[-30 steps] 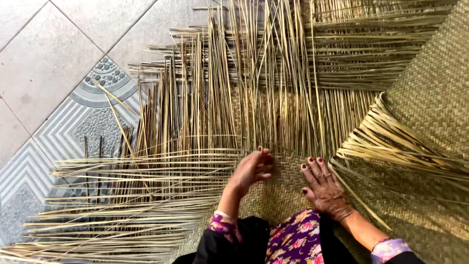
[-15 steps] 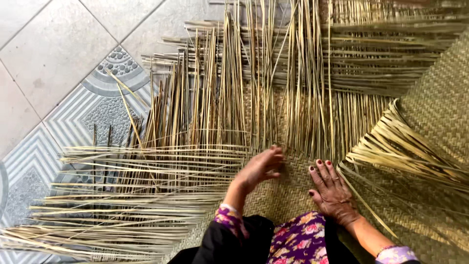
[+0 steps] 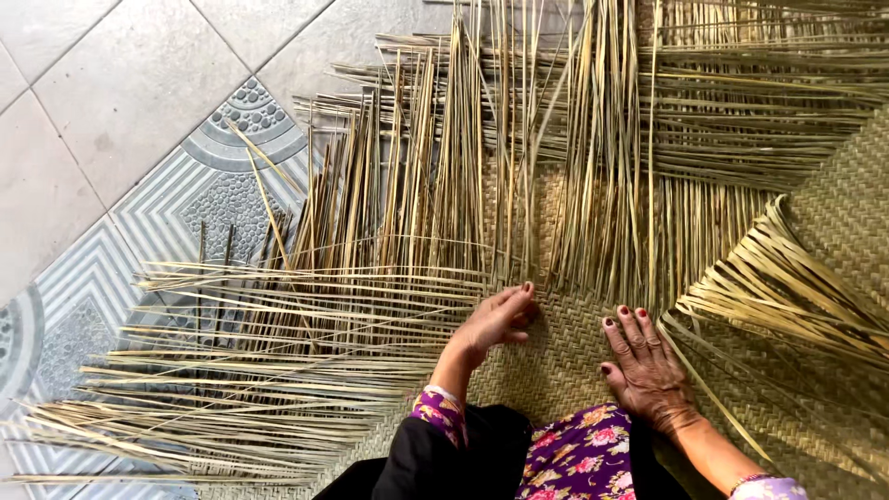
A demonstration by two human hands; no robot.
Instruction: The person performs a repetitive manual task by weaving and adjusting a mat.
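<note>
My left hand [image 3: 495, 319] curled at the mat's [image 3: 556, 361] woven edge, fingertips pinched narrow on the strips [image 3: 519, 231] that ran off toward twelve o'clock (whether they truly held one, I cannot tell). My right hand [image 3: 648, 366] lay flat and wide on the mat, fingers spread, holding nothing. Loose strips fanned toward nine o'clock over the tiled floor [image 3: 102, 111]. A bent bundle [image 3: 778, 287] lay at three o'clock from my right hand.

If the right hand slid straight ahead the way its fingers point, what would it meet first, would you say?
The right hand lies flat on the woven mat. Straight ahead, it would probably first meet the upright loose strips at the weave's edge.
</note>
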